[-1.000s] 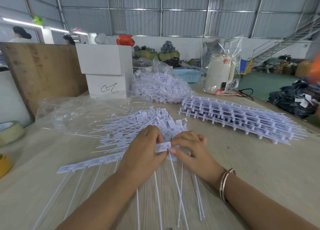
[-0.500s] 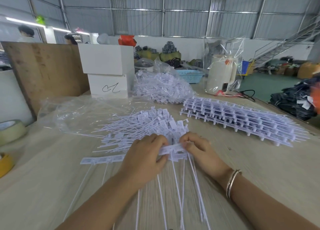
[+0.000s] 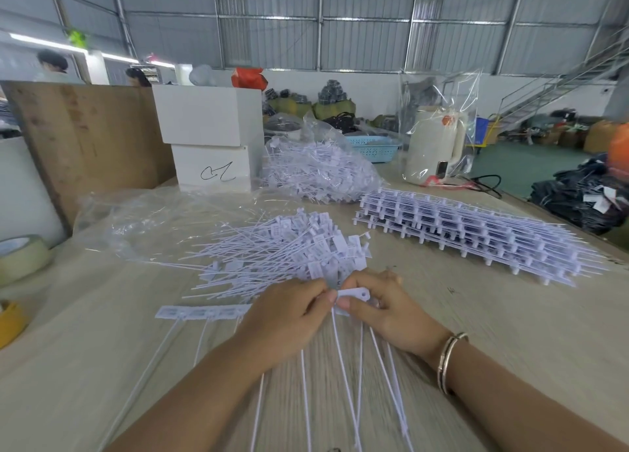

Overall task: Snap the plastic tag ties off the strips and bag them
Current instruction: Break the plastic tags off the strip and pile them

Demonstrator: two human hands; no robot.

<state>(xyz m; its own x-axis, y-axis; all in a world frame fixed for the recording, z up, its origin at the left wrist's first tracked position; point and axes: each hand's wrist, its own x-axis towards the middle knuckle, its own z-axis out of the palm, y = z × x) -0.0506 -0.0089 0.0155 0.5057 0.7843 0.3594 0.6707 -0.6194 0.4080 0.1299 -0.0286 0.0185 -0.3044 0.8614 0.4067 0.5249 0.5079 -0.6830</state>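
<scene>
A white strip of tag ties (image 3: 204,313) lies across the table in front of me, its thin tails running toward me. My left hand (image 3: 289,319) grips the strip's right end. My right hand (image 3: 377,308) pinches a single tag tie (image 3: 354,294) by its flat head, right beside my left fingertips. Behind my hands lies a loose heap of separated ties (image 3: 289,247). A stack of whole strips (image 3: 469,230) sits at the right. A clear bag filled with ties (image 3: 316,172) stands farther back, and an empty clear bag (image 3: 153,220) lies flat at the left.
Two stacked white boxes (image 3: 211,138) and a wooden board (image 3: 85,138) stand at the back left. Tape rolls (image 3: 20,257) sit at the left edge. A bagged white kettle (image 3: 435,145) and a blue basket (image 3: 374,147) are behind. Dark goods (image 3: 585,199) lie off the right edge.
The strip has slid to the right through my left hand. My right hand now holds one tie's head bent up and away from the strip's end.
</scene>
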